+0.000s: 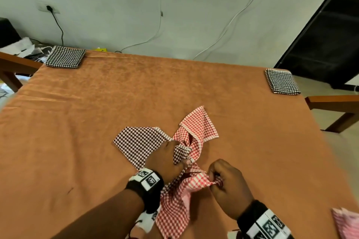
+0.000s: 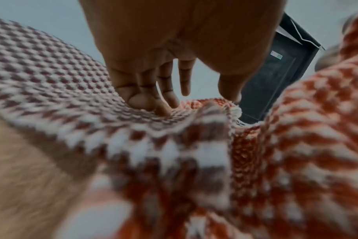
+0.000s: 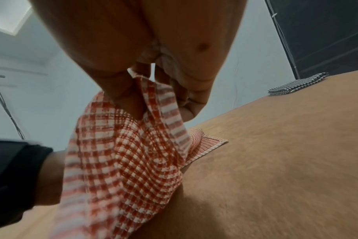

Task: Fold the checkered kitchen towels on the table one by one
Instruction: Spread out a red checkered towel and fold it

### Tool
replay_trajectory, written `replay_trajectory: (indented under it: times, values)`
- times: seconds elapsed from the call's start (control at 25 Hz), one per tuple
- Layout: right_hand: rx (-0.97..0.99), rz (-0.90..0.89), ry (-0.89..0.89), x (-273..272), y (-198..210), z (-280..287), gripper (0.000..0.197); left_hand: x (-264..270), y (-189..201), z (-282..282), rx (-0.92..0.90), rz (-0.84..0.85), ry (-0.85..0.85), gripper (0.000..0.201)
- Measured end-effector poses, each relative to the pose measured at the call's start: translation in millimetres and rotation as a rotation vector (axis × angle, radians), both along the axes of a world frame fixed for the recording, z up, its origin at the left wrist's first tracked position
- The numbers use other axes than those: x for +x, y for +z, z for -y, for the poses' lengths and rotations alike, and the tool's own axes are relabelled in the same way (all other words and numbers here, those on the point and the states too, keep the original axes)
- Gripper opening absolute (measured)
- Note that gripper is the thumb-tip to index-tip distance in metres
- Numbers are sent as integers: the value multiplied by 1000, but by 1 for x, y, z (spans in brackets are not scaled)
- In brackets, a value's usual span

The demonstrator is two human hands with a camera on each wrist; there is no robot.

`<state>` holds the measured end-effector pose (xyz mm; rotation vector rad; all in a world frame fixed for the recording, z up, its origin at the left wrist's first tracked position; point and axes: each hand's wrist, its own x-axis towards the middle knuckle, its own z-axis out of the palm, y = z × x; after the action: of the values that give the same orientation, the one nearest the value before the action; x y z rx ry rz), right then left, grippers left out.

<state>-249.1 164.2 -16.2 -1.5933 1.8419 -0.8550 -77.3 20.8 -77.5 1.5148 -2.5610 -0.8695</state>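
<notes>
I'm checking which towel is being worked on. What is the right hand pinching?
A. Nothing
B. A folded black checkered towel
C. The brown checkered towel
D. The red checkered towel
D: the right hand pinches a bunched edge of the red towel, and the right wrist view shows red checks hanging from its fingers.

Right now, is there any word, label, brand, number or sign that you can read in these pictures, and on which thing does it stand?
No words or numbers can be read.
Left wrist band: black-and-white square code markers, no letters.
Right wrist band: the same kind of markers, no letters.
Yellow object behind the table's far edge: too small to read.
</notes>
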Motion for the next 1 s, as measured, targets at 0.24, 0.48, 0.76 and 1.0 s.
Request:
replay_trajectory:
  times: [0.24, 0.48, 0.76, 1.0]
  values:
    - [-72, 86, -17, -1, 15, 24, 27, -16, 4, 31, -41, 21, 26, 22]
    - [-257, 152, -111, -23, 74, 86, 26, -4, 120, 187, 103, -672, 382, 18]
    - [-352, 219, -173, -22, 108, 127, 22, -4, 126, 246, 75, -702, 392, 21]
    - [-157, 122, -180, -15, 87, 131, 24, 5, 96, 172, 49, -504, 349, 32]
